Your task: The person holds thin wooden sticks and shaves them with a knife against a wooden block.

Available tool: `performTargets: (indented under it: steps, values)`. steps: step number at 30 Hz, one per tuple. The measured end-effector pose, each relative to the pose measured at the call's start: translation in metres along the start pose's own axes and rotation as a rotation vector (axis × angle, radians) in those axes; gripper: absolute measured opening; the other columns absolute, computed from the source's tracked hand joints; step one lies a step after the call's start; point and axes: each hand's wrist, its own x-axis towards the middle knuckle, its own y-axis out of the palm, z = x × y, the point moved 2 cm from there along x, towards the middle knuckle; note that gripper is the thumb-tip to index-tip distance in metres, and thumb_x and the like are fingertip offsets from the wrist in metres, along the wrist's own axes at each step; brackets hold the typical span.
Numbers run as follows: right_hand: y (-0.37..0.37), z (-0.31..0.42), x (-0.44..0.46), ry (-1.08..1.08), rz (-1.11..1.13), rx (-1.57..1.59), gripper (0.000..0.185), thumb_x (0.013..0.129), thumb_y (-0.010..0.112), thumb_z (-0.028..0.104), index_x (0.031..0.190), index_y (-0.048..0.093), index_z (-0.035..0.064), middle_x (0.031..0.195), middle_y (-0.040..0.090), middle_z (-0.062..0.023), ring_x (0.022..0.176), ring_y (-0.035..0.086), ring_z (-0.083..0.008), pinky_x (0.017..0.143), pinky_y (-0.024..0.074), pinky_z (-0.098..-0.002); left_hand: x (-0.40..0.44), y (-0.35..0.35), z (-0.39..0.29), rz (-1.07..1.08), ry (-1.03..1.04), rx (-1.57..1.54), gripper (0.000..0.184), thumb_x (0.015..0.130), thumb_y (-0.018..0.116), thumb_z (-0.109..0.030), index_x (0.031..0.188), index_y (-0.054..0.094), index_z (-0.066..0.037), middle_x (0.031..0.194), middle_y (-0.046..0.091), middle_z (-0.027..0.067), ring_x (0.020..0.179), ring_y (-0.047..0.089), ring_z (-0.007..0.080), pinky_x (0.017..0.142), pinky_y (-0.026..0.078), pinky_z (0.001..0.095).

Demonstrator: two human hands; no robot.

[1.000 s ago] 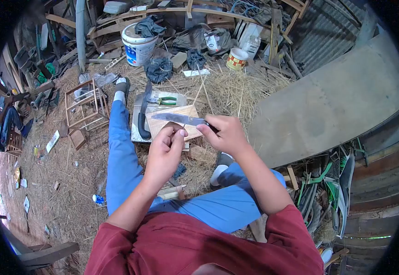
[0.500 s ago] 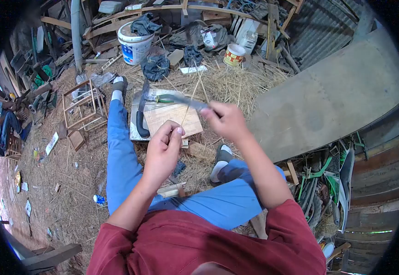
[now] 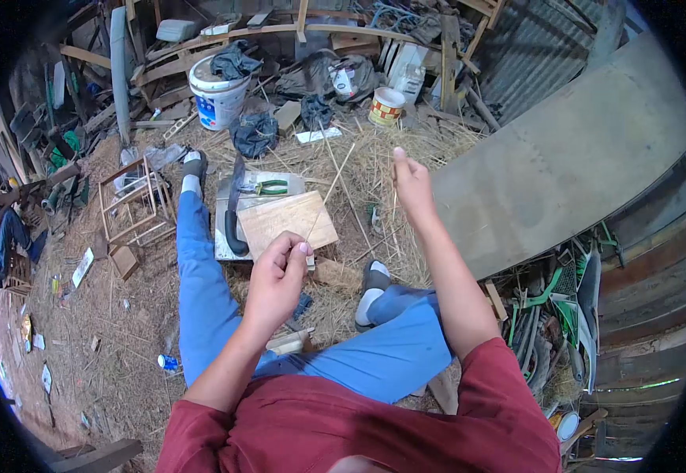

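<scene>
My left hand (image 3: 276, 276) is closed, pinching the lower end of a thin wooden strip (image 3: 336, 181) that slants up and away to the right. My right hand (image 3: 414, 189) is a fist with the thumb on top, raised to the right of the strip and apart from it. The knife in that fist is hardly visible now, apparently edge-on. Beyond my left hand, a pale wooden board (image 3: 284, 222) lies on a low worktop (image 3: 222, 206). A large black-handled knife (image 3: 233, 225) and green-handled pliers (image 3: 270, 188) lie there too.
A large curved sheet (image 3: 564, 165) stands at the right. Behind the worktop are a white bucket (image 3: 218, 102), a smaller patterned bucket (image 3: 386, 109) and black plastic bags (image 3: 254, 134). A wooden frame (image 3: 134, 201) sits at the left. Straw covers the ground. Another person's legs (image 3: 13, 236) show at far left.
My right hand has moved up and right, away from the strip; its knife blade, plain before, is now barely visible. My left hand still pinches the strip. The view has shifted slightly.
</scene>
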Motion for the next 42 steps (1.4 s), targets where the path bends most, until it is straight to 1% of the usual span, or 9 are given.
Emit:
performTargets:
  steps: [2, 3, 6, 10, 11, 15, 17, 25, 42]
  values:
    - [-0.001, -0.001, -0.008, 0.588, 0.170, 0.567, 0.054, 0.103, 0.051, 0.054, 0.073, 0.054, 0.0095, 0.053, 0.038, 0.0075, 0.039, 0.036, -0.0059, 0.037, 0.0270, -0.0275, 0.003, 0.001, 0.001, -0.020, 0.014, 0.005, 0.013, 0.106, 0.051, -0.012, 0.098, 0.057, -0.004, 0.072, 0.045, -0.0062, 0.065, 0.038, 0.0014, 0.056, 0.031, 0.0221]
    - [0.005, 0.012, -0.016, 0.597, 0.160, 0.591, 0.051, 0.103, 0.048, 0.057, 0.080, 0.053, 0.0124, 0.055, 0.035, 0.0098, 0.039, 0.026, -0.0020, 0.036, 0.0181, -0.0214, 0.003, 0.000, 0.002, -0.030, 0.044, 0.037, 0.013, 0.106, 0.051, -0.011, 0.098, 0.058, -0.003, 0.072, 0.046, -0.0062, 0.064, 0.038, 0.0014, 0.056, 0.031, 0.0221]
    - [0.016, 0.031, -0.033, 0.607, 0.292, 0.753, 0.049, 0.104, 0.048, 0.056, 0.085, 0.054, 0.0107, 0.055, 0.035, 0.0090, 0.039, 0.029, -0.0027, 0.036, 0.0211, -0.0221, 0.002, 0.002, 0.002, -0.020, 0.058, 0.070, 0.013, 0.106, 0.051, -0.011, 0.098, 0.058, -0.003, 0.072, 0.046, -0.0059, 0.065, 0.040, 0.0022, 0.057, 0.032, 0.0222]
    - [0.022, 0.061, -0.053, 0.526, 0.429, 0.849, 0.036, 0.104, 0.057, 0.043, 0.093, 0.055, 0.0091, 0.064, 0.044, 0.0062, 0.042, 0.032, -0.0023, 0.038, 0.0239, -0.0210, -0.001, 0.009, 0.003, 0.019, 0.061, 0.077, 0.012, 0.105, 0.052, -0.011, 0.099, 0.058, -0.003, 0.074, 0.050, -0.0051, 0.066, 0.043, 0.0030, 0.059, 0.036, 0.0217]
    - [0.020, 0.069, -0.058, 0.534, 0.440, 0.914, 0.027, 0.103, 0.062, 0.033, 0.093, 0.056, 0.0094, 0.069, 0.048, 0.0049, 0.043, 0.034, -0.0021, 0.039, 0.0241, -0.0212, -0.001, 0.010, 0.004, 0.017, 0.058, 0.078, 0.012, 0.105, 0.052, -0.011, 0.099, 0.058, -0.003, 0.074, 0.050, -0.0051, 0.066, 0.043, 0.0030, 0.059, 0.036, 0.0217]
    - [0.017, 0.086, -0.068, 0.467, 0.411, 0.921, 0.021, 0.102, 0.063, 0.027, 0.094, 0.056, 0.0092, 0.068, 0.050, 0.0051, 0.043, 0.035, -0.0019, 0.039, 0.0244, -0.0216, -0.003, 0.012, 0.005, 0.012, 0.039, 0.114, 0.011, 0.105, 0.053, -0.010, 0.099, 0.059, -0.003, 0.079, 0.055, -0.0043, 0.069, 0.046, 0.0028, 0.062, 0.038, 0.0208]
    - [0.015, 0.081, -0.068, 0.447, 0.411, 0.898, 0.014, 0.103, 0.061, 0.021, 0.106, 0.057, 0.0086, 0.077, 0.055, 0.0009, 0.043, 0.035, -0.0027, 0.040, 0.0257, -0.0219, -0.003, 0.013, 0.004, 0.021, 0.037, 0.123, 0.011, 0.105, 0.053, -0.011, 0.099, 0.059, -0.003, 0.080, 0.056, -0.0040, 0.069, 0.047, 0.0027, 0.063, 0.039, 0.0206]
    - [0.007, 0.081, -0.071, 0.441, 0.365, 0.867, 0.014, 0.102, 0.062, 0.020, 0.104, 0.058, 0.0076, 0.078, 0.057, 0.0005, 0.044, 0.035, -0.0020, 0.041, 0.0260, -0.0216, -0.006, 0.021, -0.002, 0.058, 0.025, 0.054, 0.010, 0.104, 0.054, -0.010, 0.101, 0.059, -0.002, 0.072, 0.050, -0.0056, 0.063, 0.042, 0.0025, 0.056, 0.033, 0.0218]
    - [0.006, 0.090, -0.072, 0.399, 0.365, 0.845, 0.013, 0.102, 0.059, 0.019, 0.101, 0.059, 0.0058, 0.074, 0.055, 0.0031, 0.047, 0.038, -0.0014, 0.042, 0.0283, -0.0199, -0.005, 0.018, 0.008, 0.083, 0.043, 0.072, 0.007, 0.104, 0.056, -0.010, 0.105, 0.056, -0.003, 0.074, 0.052, -0.0039, 0.062, 0.044, 0.0031, 0.055, 0.034, 0.0214]
